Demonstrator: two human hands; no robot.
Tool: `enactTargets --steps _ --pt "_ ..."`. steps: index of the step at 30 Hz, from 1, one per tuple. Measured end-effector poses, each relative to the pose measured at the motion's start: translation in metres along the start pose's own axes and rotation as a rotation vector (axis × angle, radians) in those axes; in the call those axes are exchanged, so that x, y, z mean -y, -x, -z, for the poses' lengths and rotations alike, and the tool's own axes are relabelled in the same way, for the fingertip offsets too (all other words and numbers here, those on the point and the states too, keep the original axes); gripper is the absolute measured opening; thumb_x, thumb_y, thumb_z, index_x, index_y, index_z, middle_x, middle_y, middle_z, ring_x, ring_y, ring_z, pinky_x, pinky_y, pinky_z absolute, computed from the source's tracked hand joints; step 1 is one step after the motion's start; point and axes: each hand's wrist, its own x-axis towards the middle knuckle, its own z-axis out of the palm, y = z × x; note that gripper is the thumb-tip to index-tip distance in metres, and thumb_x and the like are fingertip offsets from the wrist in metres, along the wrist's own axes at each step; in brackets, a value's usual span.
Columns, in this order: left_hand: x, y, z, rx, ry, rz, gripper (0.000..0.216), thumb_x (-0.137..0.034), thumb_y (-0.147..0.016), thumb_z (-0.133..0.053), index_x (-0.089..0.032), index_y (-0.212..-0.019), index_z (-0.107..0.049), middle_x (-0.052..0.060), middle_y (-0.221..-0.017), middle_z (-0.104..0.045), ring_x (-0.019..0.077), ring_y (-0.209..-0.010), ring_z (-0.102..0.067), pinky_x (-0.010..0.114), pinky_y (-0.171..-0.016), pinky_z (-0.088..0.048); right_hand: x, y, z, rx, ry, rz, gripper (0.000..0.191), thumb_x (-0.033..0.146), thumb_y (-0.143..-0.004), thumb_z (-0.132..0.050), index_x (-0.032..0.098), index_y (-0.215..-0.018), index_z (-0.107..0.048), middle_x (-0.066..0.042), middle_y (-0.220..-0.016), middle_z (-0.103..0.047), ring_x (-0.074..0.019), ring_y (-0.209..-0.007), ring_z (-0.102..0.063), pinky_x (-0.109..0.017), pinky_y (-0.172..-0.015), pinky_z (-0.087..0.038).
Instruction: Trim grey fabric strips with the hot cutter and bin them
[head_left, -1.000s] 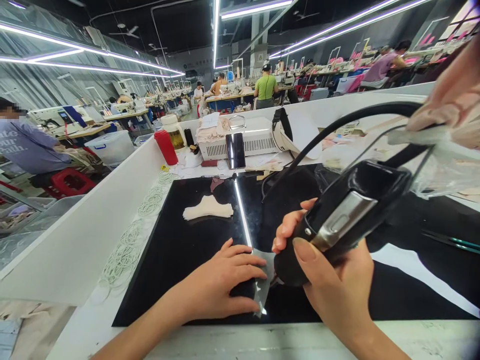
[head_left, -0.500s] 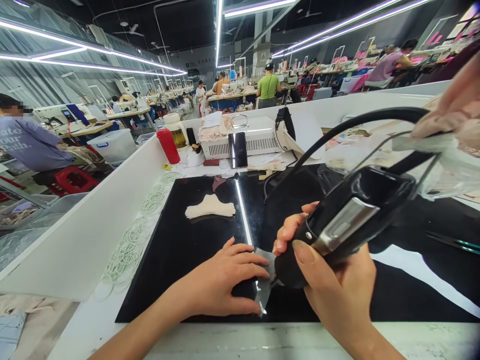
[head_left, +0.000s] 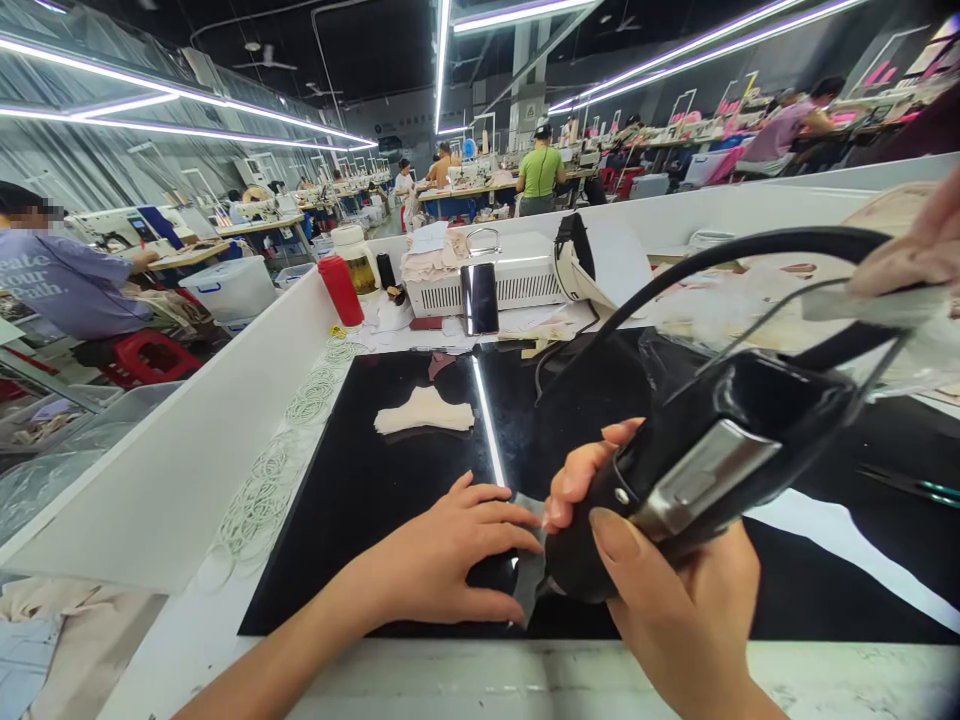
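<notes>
My left hand (head_left: pixel 454 550) lies flat with fingers spread on a glossy black board (head_left: pixel 337 540). Its fingertips rest on a small, thin, greyish see-through sheet (head_left: pixel 531 575). Gripped in my right hand (head_left: pixel 686 610) is a black corded handheld tool (head_left: pixel 757 400) with a silver plate on its side. The tool tilts down towards the sheet, beside my left fingertips; its working tip is largely hidden. A small stack of cream fabric pieces (head_left: pixel 424 410) sits beyond my left hand.
Another person's hand (head_left: pixel 937 230) holds pale material at the upper right, near the thick black cable (head_left: pixel 720 240). Loops of pale green cord (head_left: pixel 255 510) line the left side. A phone (head_left: pixel 479 298) leans against a white vented box (head_left: pixel 525 270). Tweezers (head_left: pixel 911 483) lie at right.
The tool has shifted slightly right and down in my right hand's grip. My left hand stays on the sheet. The other person's hand has moved slightly right.
</notes>
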Motion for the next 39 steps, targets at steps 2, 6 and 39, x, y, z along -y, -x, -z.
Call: enactTargets --steps 2,6,39 --pt "0.001 0.0 0.0 -0.003 -0.001 -0.003 0.054 -0.043 -0.087 -0.078 -0.034 -0.137 -0.06 0.002 -0.148 -0.059 0.0303 -0.146 -0.041 0.065 -0.125 -0.01 0.001 0.002 0.0 0.036 -0.037 0.001 0.032 0.034 -0.093 -0.074 0.032 -0.12 -0.057 0.001 -0.091 -0.065 -0.0142 -0.073 -0.066 -0.03 -0.072 -0.061" --pt "0.002 0.0 -0.001 0.007 -0.011 0.0 0.05 -0.043 -0.09 -0.075 -0.035 -0.136 -0.06 0.0 -0.15 -0.056 0.0295 -0.148 -0.038 0.066 -0.125 -0.01 0.005 0.005 -0.006 0.07 -0.024 0.05 0.026 0.031 -0.096 -0.07 0.03 -0.119 -0.057 0.001 -0.088 -0.066 -0.0149 -0.073 -0.066 -0.034 -0.077 -0.062" --pt "-0.001 -0.023 -0.01 0.024 -0.365 0.025 0.062 -0.051 -0.099 -0.058 -0.028 -0.155 -0.042 0.006 -0.158 -0.047 0.0307 -0.147 -0.039 0.064 -0.124 -0.025 -0.008 -0.032 0.008 -0.201 0.09 0.087 0.029 0.028 -0.084 -0.077 0.029 -0.106 -0.059 0.004 -0.085 -0.07 -0.0142 -0.065 -0.067 -0.029 -0.066 -0.06"
